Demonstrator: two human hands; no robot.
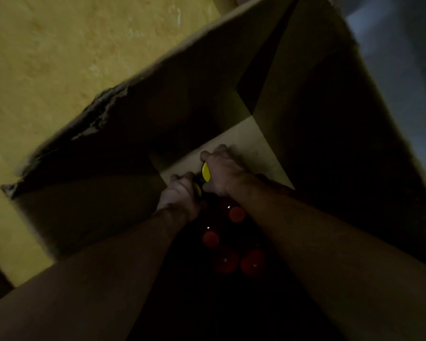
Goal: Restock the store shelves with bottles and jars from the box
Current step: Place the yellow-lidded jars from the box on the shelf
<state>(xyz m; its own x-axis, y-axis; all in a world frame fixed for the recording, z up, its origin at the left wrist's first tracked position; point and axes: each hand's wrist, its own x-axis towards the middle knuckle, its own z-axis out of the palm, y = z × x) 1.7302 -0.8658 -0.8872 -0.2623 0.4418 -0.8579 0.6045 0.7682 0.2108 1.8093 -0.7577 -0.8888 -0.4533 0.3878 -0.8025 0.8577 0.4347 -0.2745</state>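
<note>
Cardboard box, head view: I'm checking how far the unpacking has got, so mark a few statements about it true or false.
1. Both hands are down inside the cardboard box. True.
2. The left hand and right hand each grip an item with a yellow lid. True.
3. The red caps lie on the floor outside the box. False: they sit inside the box, between the forearms, nearer the camera than the hands.
4. The box is empty apart from what the hands hold. False: several red-capped items remain.
5. The box flaps are folded shut. False: they stand open.
</note>
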